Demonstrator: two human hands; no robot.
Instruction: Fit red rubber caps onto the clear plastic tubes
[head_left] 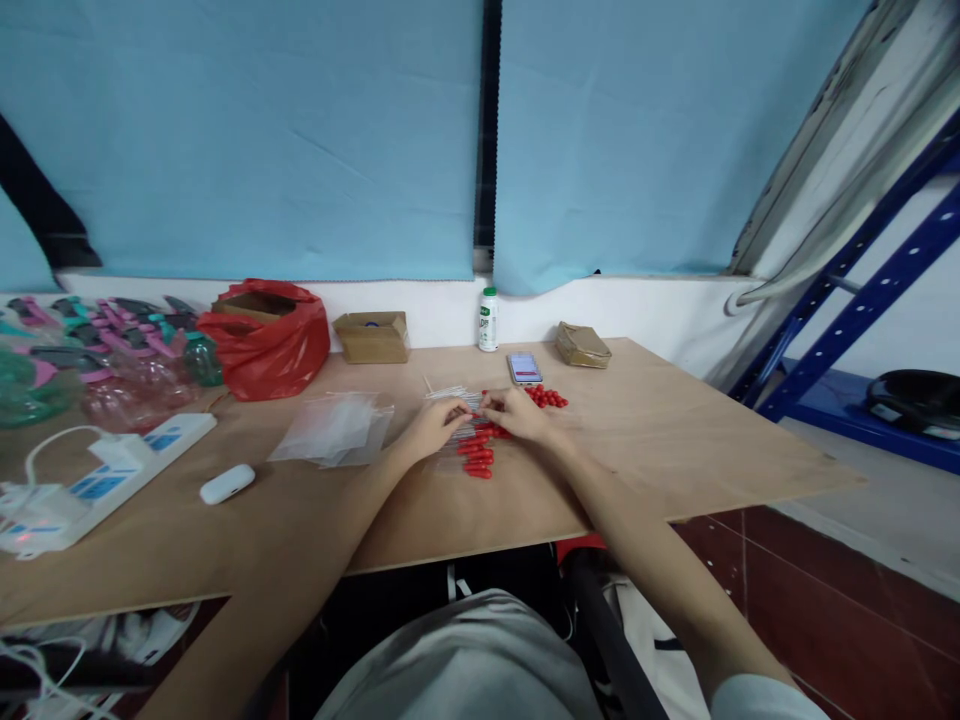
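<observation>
My left hand (439, 424) and my right hand (519, 412) are close together over the table, fingers bent into a pinch. A bit of red shows between their fingertips, but it is too small to make out what each one holds. Just below the fingers lies a row of red elongated pieces (478, 460). Thin white sticks (448, 408) are heaped behind and beside my left hand. Past my right hand sits a cluster of round red pieces (550, 398). Clear plastic bags (335, 428) lie flat to the left of my left hand.
A phone (524, 368), a white bottle with a green cap (488, 320) and two cardboard boxes (373, 338) stand toward the wall. On the left are a red plastic bag (274, 340), several spray bottles (131, 370), a power strip (142, 465) and a white earbud case (227, 484).
</observation>
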